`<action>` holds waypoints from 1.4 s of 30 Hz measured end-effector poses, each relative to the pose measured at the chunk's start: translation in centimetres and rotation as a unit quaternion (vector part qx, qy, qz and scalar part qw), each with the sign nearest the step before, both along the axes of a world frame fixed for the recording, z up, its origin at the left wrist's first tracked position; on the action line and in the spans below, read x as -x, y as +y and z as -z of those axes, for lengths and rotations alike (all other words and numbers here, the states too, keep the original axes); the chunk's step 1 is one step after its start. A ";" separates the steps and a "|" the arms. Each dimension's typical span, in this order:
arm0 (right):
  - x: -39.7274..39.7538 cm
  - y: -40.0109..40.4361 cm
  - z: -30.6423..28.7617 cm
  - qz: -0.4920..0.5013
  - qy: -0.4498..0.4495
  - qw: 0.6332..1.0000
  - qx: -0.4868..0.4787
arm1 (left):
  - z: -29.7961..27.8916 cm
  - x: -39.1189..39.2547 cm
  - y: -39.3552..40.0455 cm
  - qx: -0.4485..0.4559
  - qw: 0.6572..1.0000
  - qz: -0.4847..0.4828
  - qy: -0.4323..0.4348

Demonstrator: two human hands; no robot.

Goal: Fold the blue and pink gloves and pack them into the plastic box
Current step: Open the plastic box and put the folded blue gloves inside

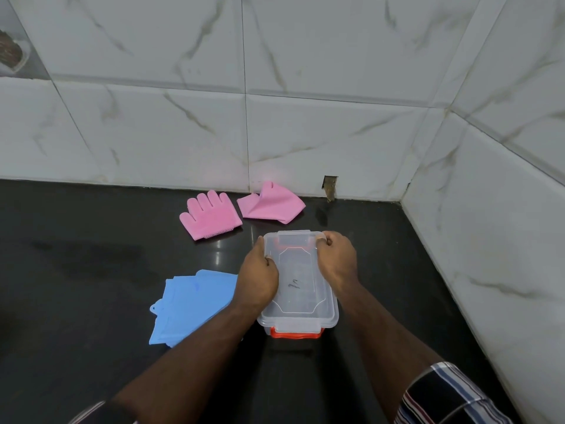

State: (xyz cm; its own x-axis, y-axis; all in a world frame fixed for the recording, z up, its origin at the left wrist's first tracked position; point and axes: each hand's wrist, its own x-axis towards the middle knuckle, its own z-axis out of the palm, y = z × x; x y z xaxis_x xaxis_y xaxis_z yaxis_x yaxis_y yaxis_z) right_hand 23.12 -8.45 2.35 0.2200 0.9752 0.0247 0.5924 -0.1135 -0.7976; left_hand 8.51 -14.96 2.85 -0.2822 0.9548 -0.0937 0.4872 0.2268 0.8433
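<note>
Clear plastic box [301, 289] on dark counter [91, 270], lid on, left hand [258, 278] and right hand [336, 258] gripping its far sides with curled fingers, blue gloves [189, 304] just left, pink gloves [211, 214] near wall

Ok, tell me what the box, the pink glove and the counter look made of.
Box: clear, smooth plastic; the counter shows through it, and the clips are orange.
Pink glove: probably silicone or rubber; matte, with short bristles along one edge.
Counter: dark polished stone, perhaps granite; it shines with reflections.
</note>
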 end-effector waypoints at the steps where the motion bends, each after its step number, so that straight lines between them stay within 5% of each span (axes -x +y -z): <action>1: 0.1 -0.1 -0.2 -0.002 0.001 1.000 -0.009 | 0.0 0.0 0.0 0.003 1.000 0.001 0.004; 14: -0.9 -1.1 -2.9 -0.055 0.022 0.996 0.061 | -0.1 -0.1 -0.2 -0.008 1.000 -0.009 -0.001; 25: -4.0 -5.8 -3.7 -0.106 0.261 0.947 0.152 | -0.3 0.0 -0.4 -0.006 0.998 -0.024 -0.063; 29: -3.9 -6.1 -4.3 -0.102 0.367 0.911 0.157 | -0.6 0.4 -0.4 -0.009 0.984 -0.072 -0.165; 35: -5.5 -4.7 -7.2 -0.018 0.467 0.883 0.045 | -0.5 1.1 -0.4 -0.005 0.975 -0.103 -0.198; 38: -8.1 -3.6 -9.0 0.001 0.420 0.906 -0.054 | -0.1 1.5 -0.7 -0.004 0.981 -0.088 -0.171; 42: -10.3 -3.2 -9.1 0.028 0.156 0.978 -0.139 | 0.6 1.5 -1.1 0.011 0.985 -0.075 -0.153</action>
State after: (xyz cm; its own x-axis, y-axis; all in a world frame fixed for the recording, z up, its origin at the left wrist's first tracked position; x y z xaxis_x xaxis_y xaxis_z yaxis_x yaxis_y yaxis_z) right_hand 33.42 -11.67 11.43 0.3120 0.9266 0.2099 0.3143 0.1078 -0.9432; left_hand 6.97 -16.08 2.24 -0.3757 0.9009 -0.2173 0.1703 0.2977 0.9394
